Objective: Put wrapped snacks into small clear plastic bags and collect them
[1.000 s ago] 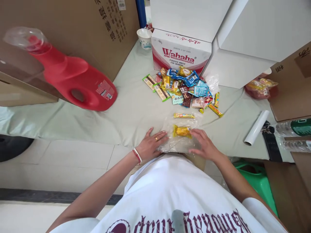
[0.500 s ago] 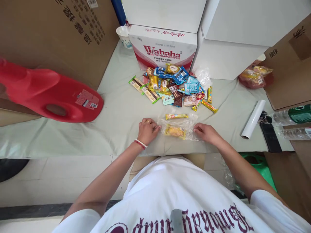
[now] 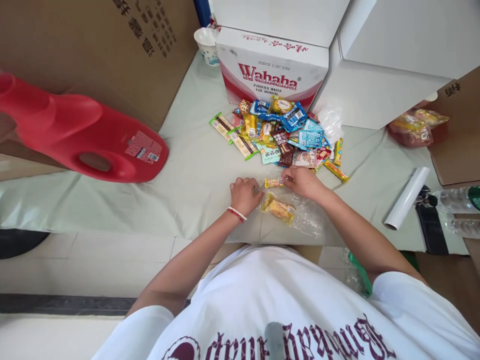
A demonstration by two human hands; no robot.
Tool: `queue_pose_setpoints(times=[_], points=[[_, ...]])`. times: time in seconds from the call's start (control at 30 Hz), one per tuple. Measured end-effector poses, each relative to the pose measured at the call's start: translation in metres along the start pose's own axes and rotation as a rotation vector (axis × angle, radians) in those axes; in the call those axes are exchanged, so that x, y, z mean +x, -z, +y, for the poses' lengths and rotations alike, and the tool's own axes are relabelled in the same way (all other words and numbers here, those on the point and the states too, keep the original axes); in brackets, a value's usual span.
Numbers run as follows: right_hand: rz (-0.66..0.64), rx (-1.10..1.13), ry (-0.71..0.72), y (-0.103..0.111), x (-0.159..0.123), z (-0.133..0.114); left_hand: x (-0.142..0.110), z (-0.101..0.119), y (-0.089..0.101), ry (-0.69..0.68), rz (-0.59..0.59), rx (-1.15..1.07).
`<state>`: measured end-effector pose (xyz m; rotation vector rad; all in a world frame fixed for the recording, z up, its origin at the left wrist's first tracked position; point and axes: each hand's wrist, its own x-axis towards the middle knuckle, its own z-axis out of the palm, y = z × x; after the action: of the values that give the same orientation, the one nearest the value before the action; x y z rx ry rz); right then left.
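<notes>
A clear plastic bag [image 3: 304, 216] lies on the cloth near the table's front edge. A yellow-wrapped cake [image 3: 279, 209] sits slantwise on or inside it; which one I cannot tell. Just beyond the cake is a small yellow snack stick [image 3: 272, 183]. My left hand [image 3: 245, 196] is closed, its fingertips pinching the bag's left edge. My right hand [image 3: 303, 181] is closed at the right end of the snack stick, and its fingers cover that end. Behind my right hand spreads a heap of wrapped snacks [image 3: 282, 142].
A Wahaha carton [image 3: 272, 75] and white boxes [image 3: 393, 90] stand behind the heap. On the left lies a big red jug [image 3: 101, 135] beside a cardboard box [image 3: 93, 60]. At right are a white roll [image 3: 407, 200], plastic bottles [image 3: 457, 200] and a red bowl of snacks [image 3: 410, 135].
My right hand has left the bag's right edge and moved up and left to the snack stick. The cake has turned aslant, and the bag's right side lies loose. The view has shifted slightly.
</notes>
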<state>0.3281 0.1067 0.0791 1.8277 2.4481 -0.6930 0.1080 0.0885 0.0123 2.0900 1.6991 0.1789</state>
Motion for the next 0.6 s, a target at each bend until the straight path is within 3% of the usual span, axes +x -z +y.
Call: queue_pose_setpoints(times=[0.17, 0.37, 0.5, 0.6], points=[[0.030, -0.052, 0.015, -0.002, -0.037, -0.028, 0.002, 0.001, -0.005, -0.035, 0.019, -0.016], [-0.077, -0.121, 0.089, -0.060, -0.073, -0.061, -0.001, -0.008, 0.000, -0.033, 0.059, -0.068], [0.010, -0.088, 0.095, -0.094, -0.083, -0.063, -0.013, -0.015, 0.018, -0.018, 0.018, -0.287], [0.104, -0.041, 0.109, -0.107, -0.086, -0.063, -0.025, -0.004, 0.025, -0.036, -0.080, -0.495]])
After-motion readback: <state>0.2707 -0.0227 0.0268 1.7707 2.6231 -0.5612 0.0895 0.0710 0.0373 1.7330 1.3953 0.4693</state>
